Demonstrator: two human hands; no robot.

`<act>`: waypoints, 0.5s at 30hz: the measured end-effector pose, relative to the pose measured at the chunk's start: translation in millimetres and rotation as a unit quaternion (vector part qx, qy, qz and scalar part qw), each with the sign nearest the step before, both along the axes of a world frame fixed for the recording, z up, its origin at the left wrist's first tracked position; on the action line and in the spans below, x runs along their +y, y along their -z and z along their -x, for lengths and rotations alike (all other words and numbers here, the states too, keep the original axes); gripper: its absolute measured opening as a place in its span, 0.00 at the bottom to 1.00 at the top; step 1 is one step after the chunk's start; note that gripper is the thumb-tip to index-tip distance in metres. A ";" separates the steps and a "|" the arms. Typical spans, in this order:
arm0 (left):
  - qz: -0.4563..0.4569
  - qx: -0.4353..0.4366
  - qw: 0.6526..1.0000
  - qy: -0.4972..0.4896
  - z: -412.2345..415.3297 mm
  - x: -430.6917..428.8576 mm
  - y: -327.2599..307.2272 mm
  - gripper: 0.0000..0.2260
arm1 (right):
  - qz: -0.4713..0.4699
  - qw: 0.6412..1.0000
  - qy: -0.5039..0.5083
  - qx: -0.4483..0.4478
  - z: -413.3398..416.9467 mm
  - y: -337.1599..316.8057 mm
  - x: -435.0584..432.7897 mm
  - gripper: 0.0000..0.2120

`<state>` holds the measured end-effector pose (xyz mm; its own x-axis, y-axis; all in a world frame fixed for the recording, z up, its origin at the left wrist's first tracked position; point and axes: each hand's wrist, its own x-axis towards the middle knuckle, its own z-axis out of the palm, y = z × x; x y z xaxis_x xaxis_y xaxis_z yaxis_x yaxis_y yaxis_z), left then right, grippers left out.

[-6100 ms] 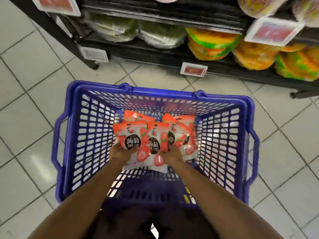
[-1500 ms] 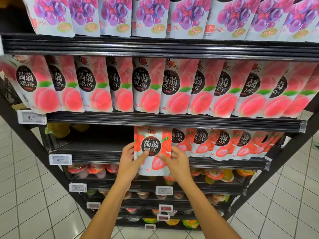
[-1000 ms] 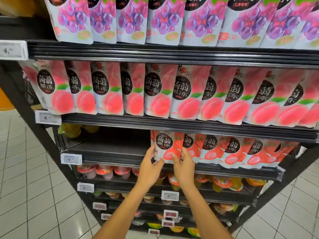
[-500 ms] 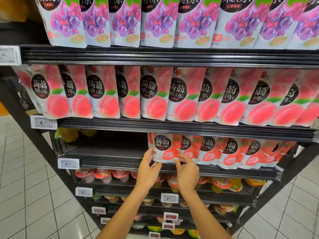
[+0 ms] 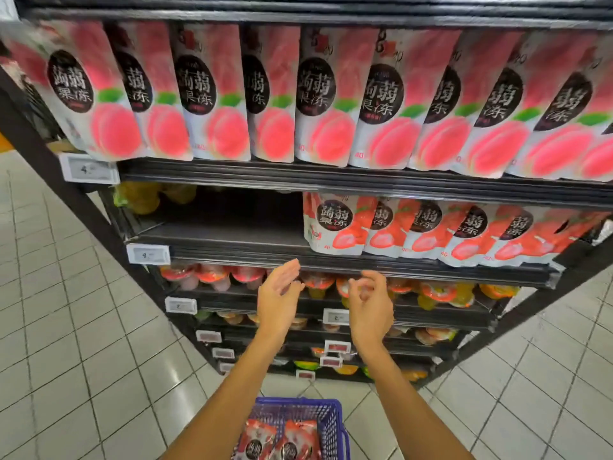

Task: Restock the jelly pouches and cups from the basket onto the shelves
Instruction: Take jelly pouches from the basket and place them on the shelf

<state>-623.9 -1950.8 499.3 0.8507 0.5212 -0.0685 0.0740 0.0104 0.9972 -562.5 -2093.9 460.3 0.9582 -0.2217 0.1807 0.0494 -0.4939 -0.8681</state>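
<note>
A row of strawberry jelly pouches [image 5: 335, 224] stands on the right part of the middle shelf [image 5: 232, 250]; the shelf's left part is bare. My left hand [image 5: 278, 293] hovers below the shelf's front edge with fingers straight and holds nothing. My right hand [image 5: 370, 302] hangs beside it, fingers loosely curled and empty. Both hands are apart from the pouches. The blue basket [image 5: 333, 423] sits on the floor at the bottom of the view, with strawberry pouches [image 5: 285, 439] inside.
Peach jelly pouches [image 5: 325, 97] fill the shelf above. Jelly cups [image 5: 212, 275] line the lower shelves behind price tags [image 5: 148, 254]. Yellow bags [image 5: 146, 195] lie at the middle shelf's back left. White tiled floor [image 5: 66, 343] surrounds the rack.
Both hands have let go of the strawberry pouches set on the middle shelf and dropped back below its edge. The view has tilted down, and the basket now shows.
</note>
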 end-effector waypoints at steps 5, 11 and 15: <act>0.023 0.080 0.996 0.018 49.0 29.0 51.0 0.12 | -0.023 0.994 -0.047 0.100 50.1 58.7 13.2 0.12; 0.023 0.206 0.978 0.019 133.0 59.2 167.2 0.09 | 0.013 0.970 -0.085 0.226 127.1 164.1 17.4 0.14; 0.052 0.288 0.956 0.005 184.4 68.1 234.7 0.11 | 0.049 0.947 -0.104 0.301 169.5 226.8 12.2 0.08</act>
